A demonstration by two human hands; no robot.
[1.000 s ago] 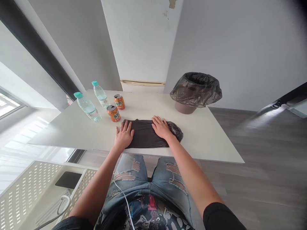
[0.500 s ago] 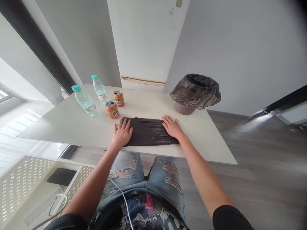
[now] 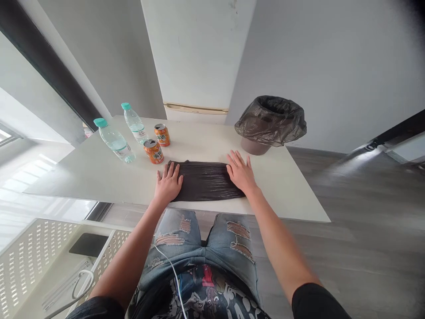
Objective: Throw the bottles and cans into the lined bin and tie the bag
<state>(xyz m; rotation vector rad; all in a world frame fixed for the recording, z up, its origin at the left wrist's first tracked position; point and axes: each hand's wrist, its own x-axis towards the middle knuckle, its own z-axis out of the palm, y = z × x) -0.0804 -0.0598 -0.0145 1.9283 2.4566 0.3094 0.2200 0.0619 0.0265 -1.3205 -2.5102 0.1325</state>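
A black plastic bag, flattened into a long rectangle, lies along the near side of the white table. On its left end rests my left hand, palm down with the fingers spread. At the opposite end my right hand lies with fingers apart, partly over the bag's edge and partly over the tabletop. Neither hand grips anything. Just beyond my left hand stand two orange drink cans, a nearer can and a farther can, both with opened tops.
Left of the cans stand two clear bottles with green caps, a nearer bottle and a farther bottle. A brown bin lined with a black bag is at the back right. A white basket sits below left.
My right hand has shifted slightly, its fingers now pointing more forward and past the bag's right end. My left hand stays in place. The view has tilted a little.
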